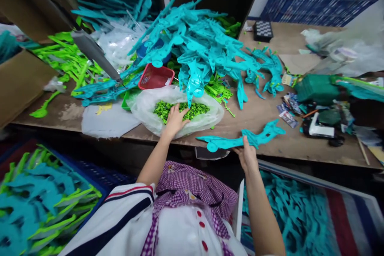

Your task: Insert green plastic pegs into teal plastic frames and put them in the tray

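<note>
My left hand [175, 121] reaches into a clear plastic bag [144, 106], its fingers spread over a heap of small green plastic pieces [196, 109]. Whether a piece sits under the fingertips is hidden. At the table's front edge, my right hand [248, 156] grips a long teal plastic part [267, 133] around its middle, thumb on top. The part lies roughly level, with a round disc near its left end. Just behind the bag rises a big pile of similar teal parts [195, 44], one of which hangs down over the bag's rim.
A red tray [156, 77] stands behind the bag. A grey electric screwdriver [95, 53] hangs at the left, near lime-green parts [67, 58]. Clutter surrounds a green box [316, 88] at the right. Below the table are a blue crate [97, 204] and a bin of teal parts [288, 208].
</note>
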Demonstrator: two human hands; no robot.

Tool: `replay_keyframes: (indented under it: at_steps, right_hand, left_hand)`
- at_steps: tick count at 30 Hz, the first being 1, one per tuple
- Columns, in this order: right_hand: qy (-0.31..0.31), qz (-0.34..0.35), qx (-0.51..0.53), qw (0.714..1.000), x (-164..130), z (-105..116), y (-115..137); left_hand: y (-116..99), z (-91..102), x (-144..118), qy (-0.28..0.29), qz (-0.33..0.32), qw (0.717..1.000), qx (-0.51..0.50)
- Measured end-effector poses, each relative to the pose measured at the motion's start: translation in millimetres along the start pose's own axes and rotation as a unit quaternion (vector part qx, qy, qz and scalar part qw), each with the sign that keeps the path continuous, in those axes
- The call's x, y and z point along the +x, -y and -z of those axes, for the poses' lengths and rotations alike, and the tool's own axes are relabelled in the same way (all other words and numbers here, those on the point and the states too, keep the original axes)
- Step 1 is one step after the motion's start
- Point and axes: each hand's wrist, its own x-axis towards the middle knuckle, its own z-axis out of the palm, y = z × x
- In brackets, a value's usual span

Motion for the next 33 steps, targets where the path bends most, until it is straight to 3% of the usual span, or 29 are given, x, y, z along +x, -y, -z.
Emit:
replay_keyframes:
  at_steps: [3, 5, 9, 16, 21, 24, 27, 31, 33]
  right_hand:
    - [0.072, -0.099, -0.091, 0.988, -1, 3, 1]
    - [0.093, -0.123, -0.142, 0.978, -3, 8, 1]
    - [0.126, -0.093, -0.198, 0.968, -5, 9, 2]
    - [0.163, -0.051, -0.267, 0.948, 2, 6, 0]
    - [0.158, 0.027, -0.321, 0.933, -12, 13, 8]
    - [0.124, 0.122, -0.355, 0.918, -42, 7, 22]
    - [0.128, 0.205, -0.326, 0.914, -71, -21, 37]
    - [0.166, 0.284, -0.294, 0.897, -71, -94, 46]
    - [0.161, 0.302, -0.264, 0.902, -58, -135, 45]
  left_hand:
    - [-3, -5.0, 5, 0.010, 0.002, 1.000, -0.019]
    - [-2, -3.9, 7, 0.008, 0.009, 0.999, -0.052]
    - [-3, -1.7, 16, 0.003, 0.051, 0.996, -0.071]
    - [-29, -17.6, 36, -0.041, 0.078, 0.989, -0.117]
    - [-15, -18.9, 34, -0.104, 0.105, 0.968, -0.201]
    - [1, -13.9, 31, -0.143, 0.111, 0.925, -0.333]
    - [10, -10.4, 27, -0.143, 0.124, 0.847, -0.496]
    - [11, -6.8, 20, -0.134, 0.191, 0.737, -0.634]
    - [9, -3.8, 13, -0.117, 0.214, 0.701, -0.670]
